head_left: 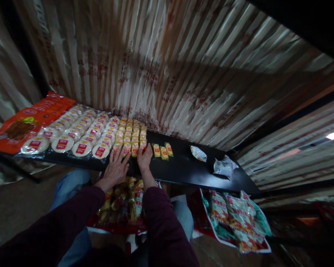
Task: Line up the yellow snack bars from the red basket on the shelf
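Rows of small yellow wrapped snack packs (pixel 135 139) lie on a black shelf (pixel 178 168). My left hand (pixel 117 167) rests with its fingers spread over the near ends of these rows. At their right edge my right hand (pixel 145 157) touches the last row; its fingers look extended along the side, and whether it grips a pack cannot be made out. Just right of that hand lie a few loose yellow packs (pixel 163 151). Several columns of round white wrapped crackers (pixel 82 147) with red labels overlap to the left of the yellow rows.
An orange snack bag (pixel 25 122) lies at the shelf's left end. Two silvery packets (pixel 198 153) sit on the right part. Below stand a bag of mixed snacks (pixel 122 204) and a red-edged bag of packets (pixel 236 218). Striped plastic sheeting (pixel 156 66) hangs behind.
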The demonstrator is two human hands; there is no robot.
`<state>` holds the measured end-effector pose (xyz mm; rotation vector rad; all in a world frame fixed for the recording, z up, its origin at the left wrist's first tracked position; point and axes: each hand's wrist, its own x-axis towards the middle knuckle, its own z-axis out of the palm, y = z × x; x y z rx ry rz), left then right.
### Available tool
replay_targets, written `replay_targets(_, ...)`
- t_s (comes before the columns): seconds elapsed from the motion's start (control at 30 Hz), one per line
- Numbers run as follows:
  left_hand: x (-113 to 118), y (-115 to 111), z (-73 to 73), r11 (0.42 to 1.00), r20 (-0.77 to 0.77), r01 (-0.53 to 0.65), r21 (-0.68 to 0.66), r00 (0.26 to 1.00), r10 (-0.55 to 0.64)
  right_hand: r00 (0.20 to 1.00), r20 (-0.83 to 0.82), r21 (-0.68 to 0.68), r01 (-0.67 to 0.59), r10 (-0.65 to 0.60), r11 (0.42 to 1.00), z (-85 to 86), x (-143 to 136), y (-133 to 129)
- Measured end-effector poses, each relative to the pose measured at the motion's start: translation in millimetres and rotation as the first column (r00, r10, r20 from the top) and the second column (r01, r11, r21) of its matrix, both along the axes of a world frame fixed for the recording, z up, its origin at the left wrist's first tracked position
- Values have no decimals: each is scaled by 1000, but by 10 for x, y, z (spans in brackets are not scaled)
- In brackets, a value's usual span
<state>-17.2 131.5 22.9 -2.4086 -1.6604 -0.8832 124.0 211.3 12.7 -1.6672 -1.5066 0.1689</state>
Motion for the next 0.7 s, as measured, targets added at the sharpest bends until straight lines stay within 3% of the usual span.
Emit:
replay_targets(0.17, -86, -31, -2, 997, 54, 80, -13, 995, -80, 997, -58, 114, -39, 46, 993, 131, -20, -544)
replay_targets(0.3, -145, -358, -112, 988, 149, 152, -19, 978, -148, 988, -93, 186, -107, 126, 977, 82, -33, -1169)
replay_targets(0.43, -128, -849, -412, 950, 199, 272, -152, 950, -241, 990, -93, 43, -102, 105, 994, -262, -39, -1620)
replay_targets(0.53, -109, -1063, -703, 915, 183, 147, -376, 980, -82, 992, -97, -123, -97, 86, 988, -612, -37, -1741)
replay_targets(0.63, -111, -1134, -943, 811, 164, 44, -583, 984, 65, 987, -153, -312, -99, 53, 945, -895, -22, -1774)
replay_targets(0.7, -120, -1159, -1045, 762, 175, 31, -646, 979, 109, 981, -183, -396, -138, 69, 908, -1015, -15, -1806)
